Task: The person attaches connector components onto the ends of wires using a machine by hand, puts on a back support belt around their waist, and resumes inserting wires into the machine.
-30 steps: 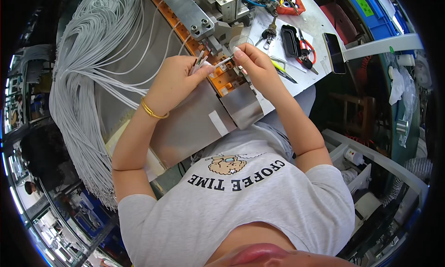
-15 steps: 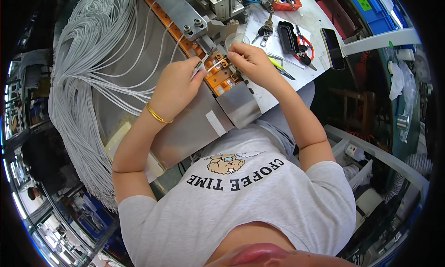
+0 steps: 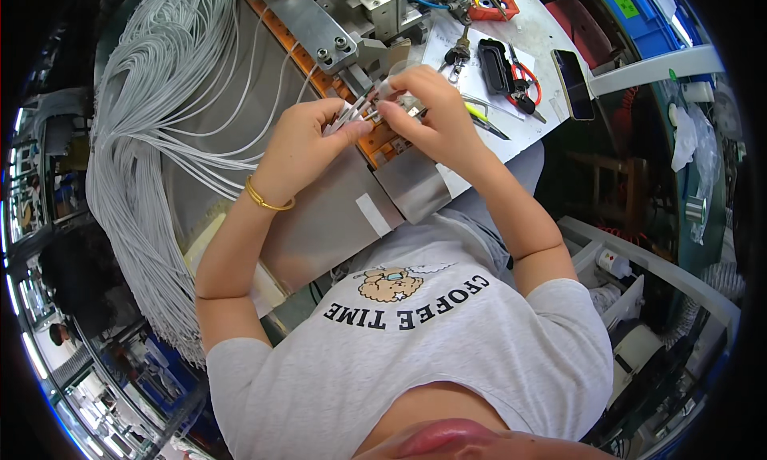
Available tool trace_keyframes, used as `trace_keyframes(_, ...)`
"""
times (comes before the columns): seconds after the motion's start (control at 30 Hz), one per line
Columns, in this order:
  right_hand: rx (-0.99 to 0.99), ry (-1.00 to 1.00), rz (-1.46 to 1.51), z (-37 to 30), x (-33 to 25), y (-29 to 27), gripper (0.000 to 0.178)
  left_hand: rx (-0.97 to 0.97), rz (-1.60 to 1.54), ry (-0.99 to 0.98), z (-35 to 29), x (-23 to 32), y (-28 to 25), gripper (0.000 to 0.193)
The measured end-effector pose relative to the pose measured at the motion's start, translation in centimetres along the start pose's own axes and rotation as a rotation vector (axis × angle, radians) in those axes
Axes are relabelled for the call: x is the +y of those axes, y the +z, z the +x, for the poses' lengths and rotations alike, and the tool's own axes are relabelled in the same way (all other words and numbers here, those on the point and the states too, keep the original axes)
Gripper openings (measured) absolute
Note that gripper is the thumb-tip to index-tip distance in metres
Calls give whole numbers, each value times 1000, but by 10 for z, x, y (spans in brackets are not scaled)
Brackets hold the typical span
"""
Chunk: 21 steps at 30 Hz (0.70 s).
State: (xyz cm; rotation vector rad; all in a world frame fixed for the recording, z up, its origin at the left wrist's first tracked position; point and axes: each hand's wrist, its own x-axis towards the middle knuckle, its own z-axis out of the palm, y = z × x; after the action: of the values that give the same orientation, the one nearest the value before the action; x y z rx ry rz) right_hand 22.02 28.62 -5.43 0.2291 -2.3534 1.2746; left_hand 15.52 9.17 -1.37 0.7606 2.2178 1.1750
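Observation:
My left hand (image 3: 307,144) pinches several thin white cables (image 3: 345,123) between thumb and fingers, their ends pointing up and to the right. Close against it, my right hand (image 3: 427,116) has its thumb and index finger curled around the same cable ends; exactly what its fingertips grip is hidden. Both hands hover over an orange fixture rail (image 3: 387,150) with small slots, which they partly cover. A metal plate (image 3: 411,180) covers the near end of the rail. To the left lies a large bundle of grey-white cables (image 3: 128,164), several strands running toward the rail.
A metal clamp machine (image 3: 319,29) stands at the far end of the rail. On the white table at right are keys (image 3: 457,54), a black case (image 3: 496,66), red-handled cutters (image 3: 525,85), yellow-handled tweezers (image 3: 483,120) and a phone (image 3: 573,85). A red tray (image 3: 495,1) sits behind.
My right hand has moved left from the rail's right side to meet the cable ends at my left hand. The left hand has shifted slightly, still holding the cables.

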Motion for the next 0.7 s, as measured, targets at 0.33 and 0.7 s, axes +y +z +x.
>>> trace_keyframes(0.33,-179,145,259,2,-20,-5,12,-16,-27,40,0,5,-6,18)
trace_keyframes(0.7,-108,-66,140,1,-21,-11,9,-189,-536,-146,-2,15,-8,14)
